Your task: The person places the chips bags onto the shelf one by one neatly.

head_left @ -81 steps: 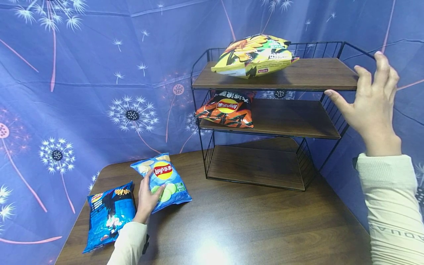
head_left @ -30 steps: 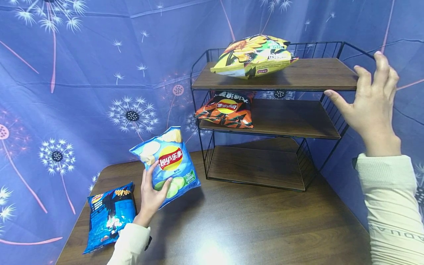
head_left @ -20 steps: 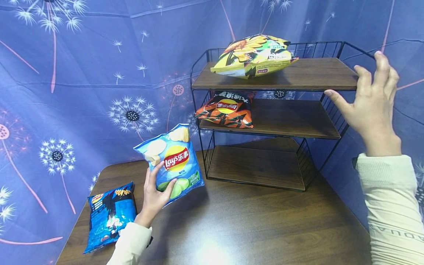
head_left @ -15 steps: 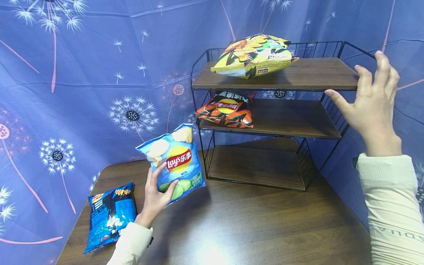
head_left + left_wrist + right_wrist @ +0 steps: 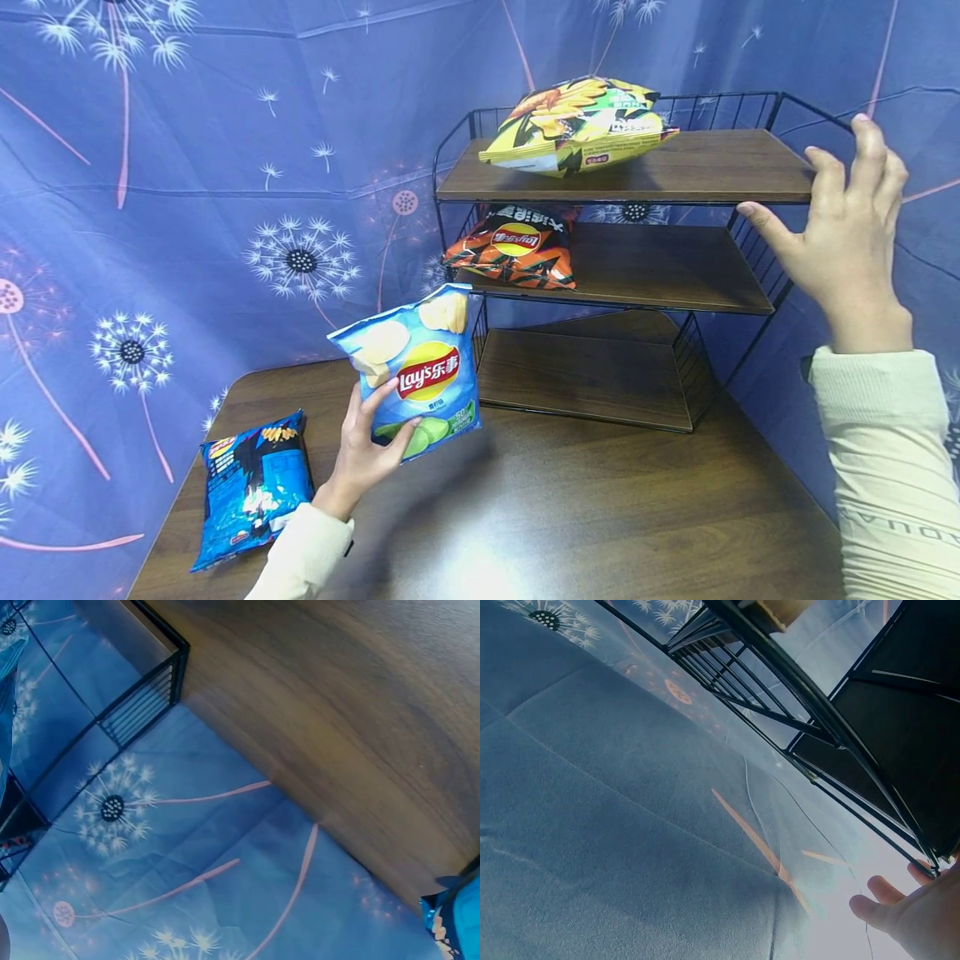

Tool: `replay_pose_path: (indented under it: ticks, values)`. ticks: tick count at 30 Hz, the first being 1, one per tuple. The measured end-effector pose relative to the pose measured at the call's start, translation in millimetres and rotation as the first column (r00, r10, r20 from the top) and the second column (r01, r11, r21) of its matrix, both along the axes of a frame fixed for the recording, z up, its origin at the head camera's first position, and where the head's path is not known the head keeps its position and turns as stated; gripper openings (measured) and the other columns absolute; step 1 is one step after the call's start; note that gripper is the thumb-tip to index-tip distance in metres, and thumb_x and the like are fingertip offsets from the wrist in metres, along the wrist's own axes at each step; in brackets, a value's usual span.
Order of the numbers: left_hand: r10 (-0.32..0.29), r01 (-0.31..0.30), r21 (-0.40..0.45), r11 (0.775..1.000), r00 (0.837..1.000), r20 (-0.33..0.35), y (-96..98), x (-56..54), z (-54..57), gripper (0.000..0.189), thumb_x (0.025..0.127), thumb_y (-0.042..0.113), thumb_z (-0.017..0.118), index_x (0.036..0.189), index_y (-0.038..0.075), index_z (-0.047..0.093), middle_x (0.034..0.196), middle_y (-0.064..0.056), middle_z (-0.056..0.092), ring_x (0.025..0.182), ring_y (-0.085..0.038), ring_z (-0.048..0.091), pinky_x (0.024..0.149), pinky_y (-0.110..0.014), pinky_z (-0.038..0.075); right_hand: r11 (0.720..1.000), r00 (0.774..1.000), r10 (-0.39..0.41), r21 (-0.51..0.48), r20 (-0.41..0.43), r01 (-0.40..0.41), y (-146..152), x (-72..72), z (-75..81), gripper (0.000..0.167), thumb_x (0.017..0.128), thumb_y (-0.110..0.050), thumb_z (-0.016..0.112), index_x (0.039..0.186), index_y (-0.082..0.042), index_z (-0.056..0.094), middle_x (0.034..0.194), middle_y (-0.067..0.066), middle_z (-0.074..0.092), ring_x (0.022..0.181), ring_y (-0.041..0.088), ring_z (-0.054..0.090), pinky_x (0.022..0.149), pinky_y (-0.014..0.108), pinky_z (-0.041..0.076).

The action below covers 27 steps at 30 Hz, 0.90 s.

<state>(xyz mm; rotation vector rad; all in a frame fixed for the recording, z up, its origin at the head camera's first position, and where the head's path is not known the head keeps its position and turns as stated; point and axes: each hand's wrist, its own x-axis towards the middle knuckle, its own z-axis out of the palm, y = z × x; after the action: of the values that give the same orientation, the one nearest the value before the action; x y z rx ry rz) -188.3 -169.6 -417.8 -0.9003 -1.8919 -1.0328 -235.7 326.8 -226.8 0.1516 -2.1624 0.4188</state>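
The left hand [image 5: 367,454] grasps the light-blue bag [image 5: 426,371] by its lower left part, thumb and one finger showing across the front; how the other fingers lie behind it is hard to make out. The bag is tilted, printed face toward the person, and hangs clear of the table [image 5: 615,517], between the table's left edge and the wire rack [image 5: 660,258] near the far right corner. With the hold so low and to one side, the top could flop, so a broad, gentle grip with support behind should serve better than a tight squeeze that crushes the contents. In the head view the bag overlaps the left front of the lowest shelf [image 5: 585,375], so its right edge deserves some room from the wire, which might snag the film. The right hand [image 5: 855,233] holds the front right corner of the top shelf [image 5: 738,162]; light, even pressure there should brace the rack without rocking the yellow bag [image 5: 577,133] on top or the orange bag [image 5: 517,242] beneath. The left sleeve [image 5: 303,546] is just beside the dark-blue bag [image 5: 255,483] along the table's left edge, so the forearm is best carried high.
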Motion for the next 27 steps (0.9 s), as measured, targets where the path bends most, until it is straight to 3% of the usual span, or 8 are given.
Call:
replay_pose_path:
  ticks: [10,27]
  values:
    - [-0.079,0.074,-0.083,0.994,0.995,-0.062,16.4,0.0,6.8,0.052,0.083,0.025,0.066,0.124,0.001,0.046,0.126,-0.024,0.043,0.115,-0.024,0.048,0.096,-0.020,0.040,1.000,1.000,-0.013,-0.002,0.027,0.013,1,0.9,0.6,0.091,0.079,-0.069,0.046,0.134,0.002,0.036,0.153,0.006,0.007,0.136,0.032,0.005,0.111,0.051,0.005]
    - [-0.220,0.212,-0.128,0.969,0.974,-0.057,57.7,-1.5,29.1,0.054,0.081,0.022,0.068,0.127,0.007,0.044,0.125,-0.021,0.044,0.109,-0.025,0.052,0.091,-0.025,0.046,1.000,0.999,-0.011,-0.004,0.030,0.011,1,0.4,0.7,0.091,0.079,-0.069,0.047,0.134,0.003,0.037,0.152,0.006,0.008,0.135,0.033,0.005,0.111,0.050,0.005]
